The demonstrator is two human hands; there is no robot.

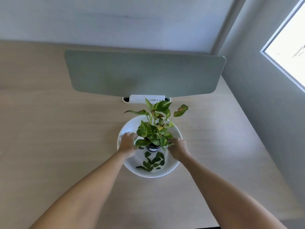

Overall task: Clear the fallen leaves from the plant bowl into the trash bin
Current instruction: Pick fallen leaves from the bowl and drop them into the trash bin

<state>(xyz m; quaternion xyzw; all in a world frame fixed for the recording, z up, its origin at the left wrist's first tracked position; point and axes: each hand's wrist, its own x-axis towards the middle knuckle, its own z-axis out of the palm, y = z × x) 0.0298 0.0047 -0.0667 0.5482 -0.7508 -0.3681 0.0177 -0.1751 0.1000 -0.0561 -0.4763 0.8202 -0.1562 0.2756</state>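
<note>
A white plant bowl (pixel 171 169) sits in the middle of the wooden desk. A small dark pot (pixel 153 148) with a green, partly browned plant (pixel 155 128) stands inside it. Several dark fallen leaves (pixel 153 161) lie on the bowl's near floor. My left hand (pixel 127 143) reaches into the bowl's left side, fingers spread beside the foliage. My right hand (pixel 177 148) is in the right side, fingers curled against the plant's lower leaves; what they hold is hidden. No trash bin is in view.
A grey-green felt divider (pixel 145 73) stands upright behind the bowl, with a white cable box (pixel 146 98) at its base. A grey wall and a bright window (pixel 290 52) close off the right. The wooden desk (pixel 57 129) spreads left and near.
</note>
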